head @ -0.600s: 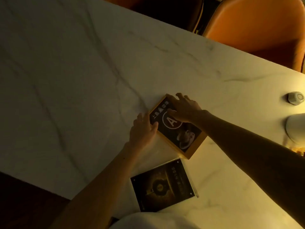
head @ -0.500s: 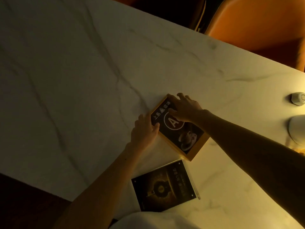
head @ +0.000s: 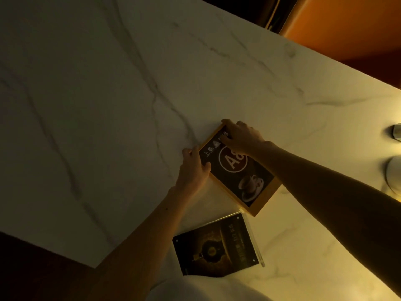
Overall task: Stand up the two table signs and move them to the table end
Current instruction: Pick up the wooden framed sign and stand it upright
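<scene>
A8 sign [head: 236,170] lies flat on the table [head: 108,105]; left hand [head: 194,170] and right hand [head: 243,136] grip its far corners. Black sign [head: 217,244] lies just nearer.

Both forearms bare, no sleeves, watch or rings seen. Left hand [head: 193,170], right hand [head: 243,136]: slim fingers [head: 227,124], short nails.
</scene>
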